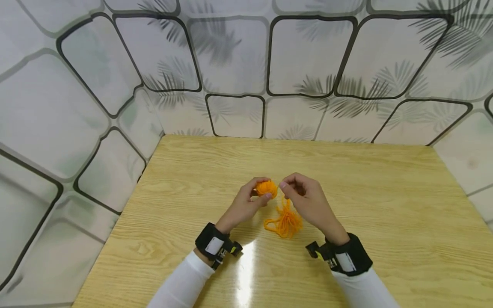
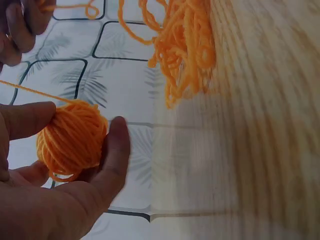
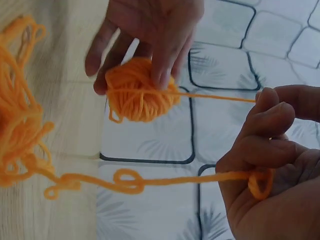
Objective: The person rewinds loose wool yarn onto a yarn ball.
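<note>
Orange, seemingly light and soft, the yarn ball (image 1: pixel 266 189) beyond the loose heap (image 1: pixel 288 224) is best cupped round its sides, as the left hand (image 1: pixel 246 200) grips it, the right hand (image 1: pixel 310 201) pinching its strand (image 3: pixel 217 97).

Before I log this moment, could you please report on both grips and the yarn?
Left grip holding yarn ball. Right grip pinching strand running straight to ball. Loose yarn on table, looped and bunched; nothing visibly blocking the strand.
</note>
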The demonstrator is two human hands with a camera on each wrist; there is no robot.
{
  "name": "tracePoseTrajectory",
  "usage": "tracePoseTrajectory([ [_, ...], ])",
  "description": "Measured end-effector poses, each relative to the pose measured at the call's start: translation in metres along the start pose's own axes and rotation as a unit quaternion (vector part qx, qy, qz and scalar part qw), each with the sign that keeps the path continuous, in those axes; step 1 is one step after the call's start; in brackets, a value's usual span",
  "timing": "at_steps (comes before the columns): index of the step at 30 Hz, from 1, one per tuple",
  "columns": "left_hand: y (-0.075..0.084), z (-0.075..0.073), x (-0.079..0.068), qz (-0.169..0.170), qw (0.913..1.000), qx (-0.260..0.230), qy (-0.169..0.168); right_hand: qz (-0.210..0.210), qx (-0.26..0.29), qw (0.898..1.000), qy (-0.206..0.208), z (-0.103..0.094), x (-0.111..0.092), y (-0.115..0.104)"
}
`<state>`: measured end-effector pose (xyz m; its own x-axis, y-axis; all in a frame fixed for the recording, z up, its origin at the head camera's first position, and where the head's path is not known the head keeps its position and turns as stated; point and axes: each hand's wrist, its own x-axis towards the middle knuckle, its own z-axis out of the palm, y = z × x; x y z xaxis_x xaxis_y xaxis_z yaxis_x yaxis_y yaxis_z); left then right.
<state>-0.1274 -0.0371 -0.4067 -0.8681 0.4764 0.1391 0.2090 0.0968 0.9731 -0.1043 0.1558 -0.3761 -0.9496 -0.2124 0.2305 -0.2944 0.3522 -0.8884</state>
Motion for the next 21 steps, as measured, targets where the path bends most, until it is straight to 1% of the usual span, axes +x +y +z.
tracePoseTrajectory([
  [4,-0.007,0.004,-0.004,-0.01,0.9995,0.022,-0.021,0.006,0.011,1.0,-0.018,-0.001,0.02,0.017],
  [7,-0.016,0.009,-0.006,-0.004,0.9992,0.02,-0.036,0.019,0.019,0.999,-0.029,0.001,0.029,0.03],
  [9,-0.019,0.012,-0.008,-0.006,0.999,0.001,-0.043,0.032,0.03,0.998,-0.035,0.002,0.033,0.038],
  [11,-0.021,0.014,-0.01,-0.01,0.9971,-0.052,-0.056,0.048,0.044,0.997,-0.041,0.004,0.034,0.045],
  [12,-0.02,0.014,-0.011,-0.012,0.9947,-0.081,-0.062,0.055,0.05,0.996,-0.045,0.005,0.034,0.048],
  [14,-0.017,0.014,-0.013,-0.016,0.9861,-0.147,-0.076,0.064,0.06,0.995,-0.051,0.007,0.033,0.053],
  [16,-0.014,0.013,-0.013,-0.017,0.9736,-0.211,-0.085,0.067,0.067,0.994,-0.057,0.01,0.032,0.056],
  [17,-0.011,0.012,-0.013,-0.015,0.9682,-0.234,-0.086,0.066,0.074,0.993,-0.061,0.012,0.031,0.058],
  [19,-0.007,0.011,-0.012,-0.013,0.9573,-0.278,-0.081,0.06,0.083,0.992,-0.067,0.015,0.028,0.06],
  [21,-0.005,0.01,-0.011,-0.012,0.9484,-0.31,-0.068,0.053,0.085,0.993,-0.068,0.018,0.026,0.061],
])
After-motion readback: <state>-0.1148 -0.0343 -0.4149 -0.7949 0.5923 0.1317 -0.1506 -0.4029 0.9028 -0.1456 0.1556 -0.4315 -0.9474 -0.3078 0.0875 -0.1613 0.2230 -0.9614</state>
